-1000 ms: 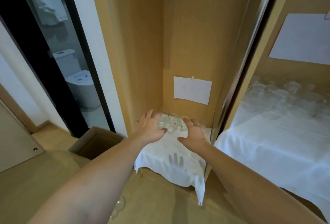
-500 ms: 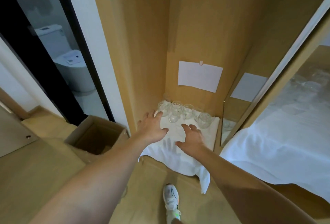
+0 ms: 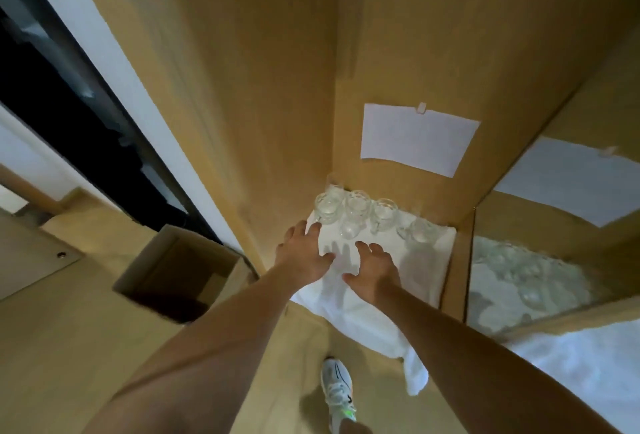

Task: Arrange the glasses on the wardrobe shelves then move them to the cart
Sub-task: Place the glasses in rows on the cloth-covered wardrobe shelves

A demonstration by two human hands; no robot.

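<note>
Several clear glasses (image 3: 356,214) stand in a row at the back of a wardrobe shelf covered by a white cloth (image 3: 426,262). One more glass (image 3: 420,230) sits apart at the right end. My left hand (image 3: 304,253) hovers over the cloth's left part with fingers spread, empty. Beside it, my right hand (image 3: 372,269) is spread the same way and holds nothing. Both hands are a little in front of the glasses, not touching them.
A white paper sheet (image 3: 417,137) is clipped to the wardrobe's back wall. A mirrored door (image 3: 540,260) at right reflects glasses and cloth. An open cardboard box (image 3: 180,267) sits on the floor at left. A white shoe (image 3: 337,388) shows below.
Both hands have let go of the glasses and drawn back toward me. The glasses now stand uncovered in a row at the back. The camera tilted downward.
</note>
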